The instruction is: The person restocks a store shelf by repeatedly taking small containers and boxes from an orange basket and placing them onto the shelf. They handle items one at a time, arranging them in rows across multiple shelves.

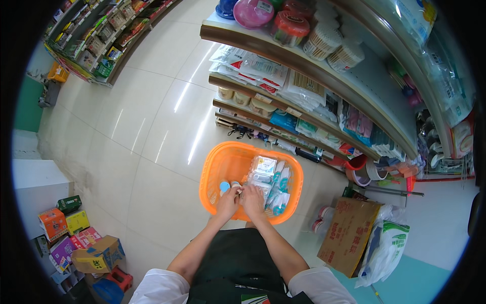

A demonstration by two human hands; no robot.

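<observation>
Both my hands are over an orange plastic basket (208,175) in front of me. My left hand (227,202) has its fingers closed around something small and pale, mostly hidden by them. Close beside it, my right hand (252,201) has its fingers bent in toward the same spot; what they grip, if anything, is hidden. A small round item with a light blue top (225,186) stands in the basket by my left fingertips. Clear-wrapped packs with white labels (266,165) and several teal-and-white packets (281,185) fill the basket's right side.
A store shelf (283,48) with tubs, cotton swabs and bagged goods rises ahead to the right. The cardboard box (349,230) and a white-green plastic bag (392,243) are at right. Colourful cartons (76,223) stack at left. Another shelf (106,38) stands far left.
</observation>
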